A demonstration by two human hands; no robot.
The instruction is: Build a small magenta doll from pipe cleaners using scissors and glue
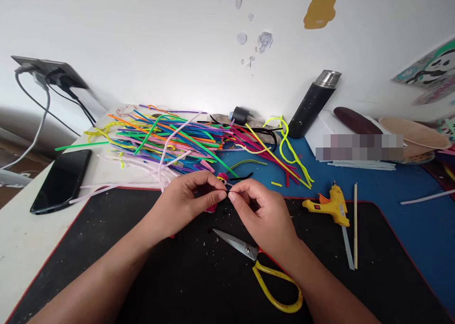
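Observation:
My left hand [194, 196] and my right hand [265, 208] meet above the black mat [170, 281], thumb and forefinger pinched on each. Whatever lies between the fingertips is too small to make out. Just behind my left fingers shows a small pink and yellow item [222, 177], partly hidden. Scissors [252, 253] with yellow handles lie on the mat under and beside my right hand. Beyond both hands is a large pile of coloured pipe cleaners [177, 136].
A yellow glue gun [332, 206] and a thin wooden stick [356, 226] lie at the right. A black phone [62, 181] is at the left. A black flask [314, 104] stands against the wall, near a bowl [414, 132].

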